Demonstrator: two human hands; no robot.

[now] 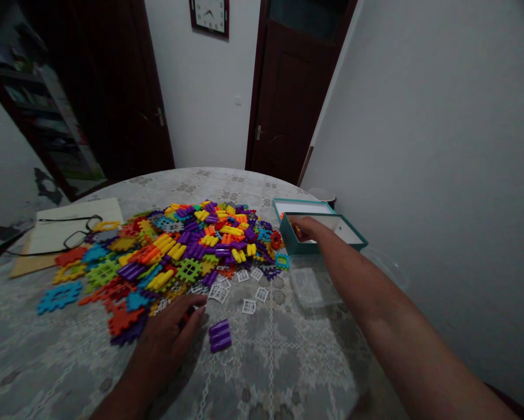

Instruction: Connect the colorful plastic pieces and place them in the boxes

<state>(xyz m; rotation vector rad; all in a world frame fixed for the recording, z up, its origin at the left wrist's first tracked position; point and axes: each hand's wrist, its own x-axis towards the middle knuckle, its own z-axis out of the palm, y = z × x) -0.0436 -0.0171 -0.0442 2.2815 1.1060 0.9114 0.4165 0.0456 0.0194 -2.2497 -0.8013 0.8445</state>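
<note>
A heap of colourful plastic building pieces (187, 245) covers the middle of a round table (266, 361) with a lace-patterned cloth. My left hand (168, 332) lies palm down at the heap's near edge, fingers spread over a red piece, next to a purple ribbed piece (220, 335). My right hand (303, 228) reaches over the rim of a teal box (320, 232) at the right, fingers curled on something small that I cannot make out. Several small white grid pieces (248, 306) lie between the hands.
A clear plastic lid or tray (309, 286) lies in front of the teal box. A pair of glasses (76, 233) rests on a notepad (56, 233) at the far left. Two dark doors and a wall clock (209, 14) stand behind the table. A grey wall is close on the right.
</note>
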